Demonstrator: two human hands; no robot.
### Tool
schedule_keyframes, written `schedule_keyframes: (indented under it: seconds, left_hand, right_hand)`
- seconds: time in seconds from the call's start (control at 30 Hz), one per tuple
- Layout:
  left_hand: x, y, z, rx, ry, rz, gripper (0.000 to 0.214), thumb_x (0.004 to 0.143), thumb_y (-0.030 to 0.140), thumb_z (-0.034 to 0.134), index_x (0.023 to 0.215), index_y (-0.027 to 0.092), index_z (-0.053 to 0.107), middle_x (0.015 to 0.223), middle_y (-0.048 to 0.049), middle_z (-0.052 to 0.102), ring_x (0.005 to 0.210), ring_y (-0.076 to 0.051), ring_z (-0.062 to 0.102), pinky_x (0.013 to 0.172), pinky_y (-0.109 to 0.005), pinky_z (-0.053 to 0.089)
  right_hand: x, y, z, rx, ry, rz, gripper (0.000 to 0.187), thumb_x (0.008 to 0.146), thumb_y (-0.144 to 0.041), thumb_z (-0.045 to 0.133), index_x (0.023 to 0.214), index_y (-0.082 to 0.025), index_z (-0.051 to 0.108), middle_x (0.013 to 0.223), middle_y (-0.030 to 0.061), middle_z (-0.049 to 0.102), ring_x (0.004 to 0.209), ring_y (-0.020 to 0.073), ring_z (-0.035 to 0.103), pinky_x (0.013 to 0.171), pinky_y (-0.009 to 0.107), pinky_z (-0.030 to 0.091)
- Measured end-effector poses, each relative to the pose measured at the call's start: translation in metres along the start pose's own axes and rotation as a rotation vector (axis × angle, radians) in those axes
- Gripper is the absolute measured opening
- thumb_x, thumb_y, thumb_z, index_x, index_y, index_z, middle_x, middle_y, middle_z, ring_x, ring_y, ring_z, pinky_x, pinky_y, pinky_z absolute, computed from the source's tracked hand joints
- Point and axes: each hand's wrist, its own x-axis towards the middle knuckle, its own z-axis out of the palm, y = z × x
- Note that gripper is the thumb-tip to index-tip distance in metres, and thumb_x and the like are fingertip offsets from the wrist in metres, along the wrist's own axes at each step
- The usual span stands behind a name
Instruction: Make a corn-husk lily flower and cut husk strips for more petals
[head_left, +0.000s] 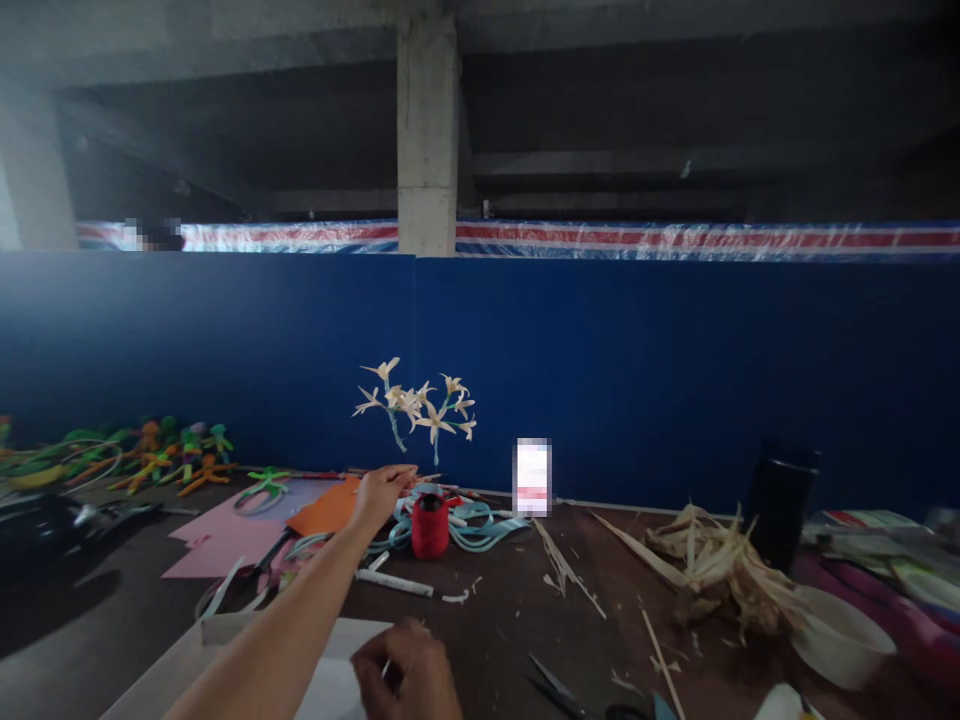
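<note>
My left hand (386,492) reaches to the back of the table, its fingers pinched together by some thin sticks (457,490). Whatever lies between those fingertips is too small to make out. Low in the view, my right hand (411,668) is curled over a white sheet (337,650), with a small pale bit showing between its fingers. Beside my left hand sits a spool of red thread (430,527), and a loose coil of light blue cord (484,530) lies around it. Two sprigs of cream flowers (416,405) with wrapped green stems show against the blue partition above.
A white pen-like tube (395,583) and scissors (555,688) lie near the front. Dried husks (720,570), a white bowl (844,640) and a black cylinder (784,500) stand right. Pink paper (225,545), orange paper (326,507) and colourful figures (187,460) occupy the left. A lit phone (532,475) leans behind.
</note>
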Motion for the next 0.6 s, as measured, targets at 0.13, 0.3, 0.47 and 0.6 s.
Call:
schedule_keyframes:
  seconds: [0.13,0.3,0.47,0.6]
  left_hand:
    - [-0.005,0.002,-0.001,-0.011,0.008,0.008,0.032,0.065,0.04,0.067,0.085,0.016,0.073,0.072,-0.0028,0.073,0.063,-0.014,0.065,0.06,-0.023,0.051]
    - [-0.005,0.004,-0.002,-0.024,0.001,0.011,0.031,0.064,0.041,0.067,0.081,0.016,0.073,0.066,-0.0014,0.071,0.059,-0.013,0.063,0.06,-0.023,0.051]
    - [-0.005,0.003,-0.002,-0.028,-0.007,0.0,0.026,0.063,0.038,0.068,0.077,0.017,0.074,0.064,-0.0014,0.071,0.057,-0.014,0.063,0.059,-0.024,0.052]
    - [-0.004,0.001,-0.004,-0.016,-0.022,-0.001,0.027,0.064,0.038,0.068,0.081,0.017,0.074,0.067,-0.0026,0.072,0.059,-0.015,0.064,0.06,-0.024,0.052]
  right_hand:
    - [0.035,-0.003,-0.027,0.207,0.262,0.003,0.021,0.085,-0.026,0.047,0.083,-0.02,0.067,0.079,0.0023,0.066,0.072,0.0141,0.061,0.066,0.02,0.045]
    - [0.088,0.013,-0.051,0.048,0.365,0.203,0.032,0.08,-0.025,0.052,0.109,-0.013,0.058,0.101,0.0106,0.063,0.092,0.0206,0.06,0.082,0.027,0.046]
    - [0.114,0.038,-0.049,-0.073,0.314,0.291,0.058,0.067,-0.032,0.066,0.118,-0.009,0.052,0.116,0.0204,0.053,0.106,0.0329,0.054,0.09,0.042,0.04]
    - [0.122,0.051,-0.037,-0.116,0.258,0.317,0.067,0.06,-0.035,0.072,0.119,-0.011,0.052,0.117,0.02,0.054,0.105,0.0342,0.055,0.088,0.042,0.041]
